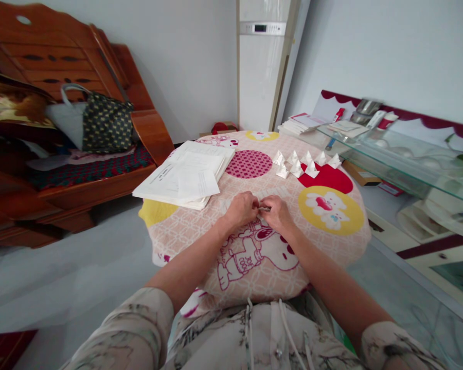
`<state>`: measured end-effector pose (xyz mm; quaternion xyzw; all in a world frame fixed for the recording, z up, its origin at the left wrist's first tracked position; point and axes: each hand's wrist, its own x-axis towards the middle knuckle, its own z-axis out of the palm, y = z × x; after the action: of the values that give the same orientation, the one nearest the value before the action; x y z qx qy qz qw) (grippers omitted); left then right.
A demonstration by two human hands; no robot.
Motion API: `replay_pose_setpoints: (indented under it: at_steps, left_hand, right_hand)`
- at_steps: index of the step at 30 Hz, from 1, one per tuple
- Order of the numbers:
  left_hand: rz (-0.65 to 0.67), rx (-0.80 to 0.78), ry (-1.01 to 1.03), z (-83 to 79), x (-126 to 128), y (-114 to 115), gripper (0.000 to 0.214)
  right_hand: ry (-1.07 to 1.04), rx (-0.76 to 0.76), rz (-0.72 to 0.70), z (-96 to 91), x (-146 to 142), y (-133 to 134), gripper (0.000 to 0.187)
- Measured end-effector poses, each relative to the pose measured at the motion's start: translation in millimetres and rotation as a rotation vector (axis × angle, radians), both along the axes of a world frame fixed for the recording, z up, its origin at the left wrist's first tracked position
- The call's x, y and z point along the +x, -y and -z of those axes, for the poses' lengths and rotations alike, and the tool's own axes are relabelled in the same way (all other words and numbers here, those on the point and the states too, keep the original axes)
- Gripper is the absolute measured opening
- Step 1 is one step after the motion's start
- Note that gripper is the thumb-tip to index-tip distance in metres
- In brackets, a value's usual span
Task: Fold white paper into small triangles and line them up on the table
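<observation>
My left hand (241, 208) and my right hand (277, 211) meet over the middle of a round table covered with a pink cartoon-print cloth (332, 231). Both are closed in a pinch on a small folded piece of paper (265, 208), mostly hidden by the fingers. Beyond the hands, several small white folded paper shapes (305, 164) stand in a cluster on the cloth. A stack of white paper sheets (187, 177) lies at the table's far left.
A wooden bench (100, 128) with a dotted bag (106, 123) stands to the left. A glass shelf unit (409, 159) with papers and containers runs along the right. A tall white appliance (260, 67) stands behind the table.
</observation>
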<state>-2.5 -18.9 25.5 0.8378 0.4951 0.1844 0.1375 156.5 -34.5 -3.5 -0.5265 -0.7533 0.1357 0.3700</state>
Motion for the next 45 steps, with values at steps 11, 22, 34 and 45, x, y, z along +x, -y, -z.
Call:
replay_pose_setpoints:
  at_steps: [11, 22, 34, 45]
  left_hand:
    - [-0.011, -0.003, -0.102, 6.2, 1, -3, 0.024]
    - [0.05, 0.036, 0.008, -0.3, 6, 7, 0.018]
    - [0.064, 0.011, 0.019, 8.4, 11, 5, 0.02]
    - [0.063, 0.011, 0.017, 4.7, 11, 7, 0.021]
  right_hand:
    - [-0.068, -0.038, -0.008, -2.3, 0, 1, 0.01]
    - [-0.419, -0.072, -0.011, -8.8, 25, 5, 0.017]
    - [-0.298, 0.003, -0.039, -12.2, 33, 7, 0.012]
    - [-0.1, 0.079, -0.135, -10.1, 35, 13, 0.026]
